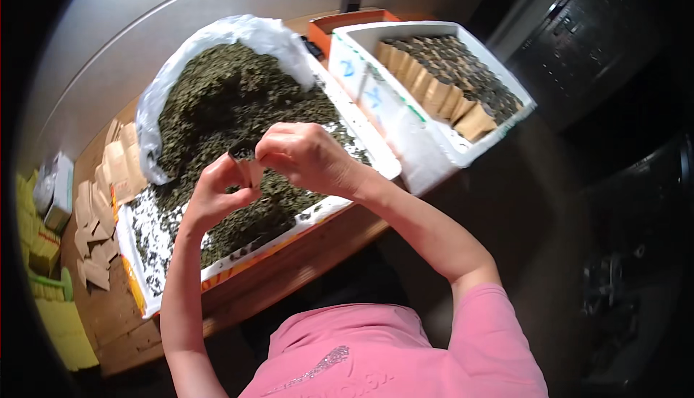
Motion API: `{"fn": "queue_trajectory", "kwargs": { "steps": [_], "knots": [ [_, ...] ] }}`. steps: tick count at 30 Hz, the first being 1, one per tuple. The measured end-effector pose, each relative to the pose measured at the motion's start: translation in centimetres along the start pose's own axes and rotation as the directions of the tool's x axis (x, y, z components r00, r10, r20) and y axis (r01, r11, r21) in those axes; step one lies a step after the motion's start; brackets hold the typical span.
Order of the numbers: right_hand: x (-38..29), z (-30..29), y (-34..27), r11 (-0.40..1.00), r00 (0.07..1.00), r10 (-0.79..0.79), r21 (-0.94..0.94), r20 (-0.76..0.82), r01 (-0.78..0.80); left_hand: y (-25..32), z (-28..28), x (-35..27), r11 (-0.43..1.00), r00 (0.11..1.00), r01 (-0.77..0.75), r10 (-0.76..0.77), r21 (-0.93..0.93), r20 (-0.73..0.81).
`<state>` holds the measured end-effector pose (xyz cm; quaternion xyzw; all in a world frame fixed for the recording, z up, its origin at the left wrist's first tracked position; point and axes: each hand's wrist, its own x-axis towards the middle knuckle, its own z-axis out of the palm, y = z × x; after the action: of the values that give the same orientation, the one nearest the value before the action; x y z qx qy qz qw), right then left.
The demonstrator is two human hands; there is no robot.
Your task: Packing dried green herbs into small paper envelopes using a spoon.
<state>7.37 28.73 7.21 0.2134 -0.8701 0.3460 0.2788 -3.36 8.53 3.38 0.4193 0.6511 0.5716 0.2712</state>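
My left hand [217, 189] grips a small brown paper bag [251, 172] between thumb and fingers, its dark mouth tipped up. Close against the bag's right side, my right hand [303, 154] has its fingers bent together; whether they pinch the bag's edge or hold some leaf is hidden. Both hands are above a white foam tray [387, 165] heaped with loose dark green, dried-looking leaf material [217, 83]. A hollow runs through the middle of the heap. Translucent plastic sheeting [157, 94] lines the tray's far and left sides.
At right, a white foam box [374, 97] holds rows of filled brown paper bags [420, 83]. Flat paper bags [92, 213] lie left of the tray on the wooden table [293, 270]. Yellow packets [62, 333], a green plastic item [66, 284] and an orange box [320, 32] are nearby.
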Motion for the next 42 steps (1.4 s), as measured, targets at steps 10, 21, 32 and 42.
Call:
{"fn": "queue_trajectory", "kwargs": {
  "steps": [10, 21, 32, 42],
  "knots": [
    [-1.8, -12.1, -1.2, 0.983, 0.978, 0.100, -0.137, -0.183, -0.126, -0.5, 1.3, 0.4, 0.998, 1.000, -0.012, 0.011, -0.063, -0.015],
    [-9.9, -25.8, 7.3, 0.492, 0.745, 0.530, -0.569, -0.405, -0.659, -5.1, -1.8, -1.2, 0.998, 0.969, -0.024, 0.009, -0.060, -0.246],
    [-10.5, -24.2, 12.6, 0.150, 0.575, 0.730, -0.735, -0.369, -0.661, -5.4, -2.2, -2.0, 0.999, 0.955, 0.041, -0.040, -0.002, -0.294],
    [-11.0, -25.2, 13.5, 0.063, 0.567, 0.742, -0.804, -0.358, -0.591, -4.4, -1.9, -1.9, 0.978, 0.973, 0.074, -0.029, 0.193, -0.227]
  ]
}}
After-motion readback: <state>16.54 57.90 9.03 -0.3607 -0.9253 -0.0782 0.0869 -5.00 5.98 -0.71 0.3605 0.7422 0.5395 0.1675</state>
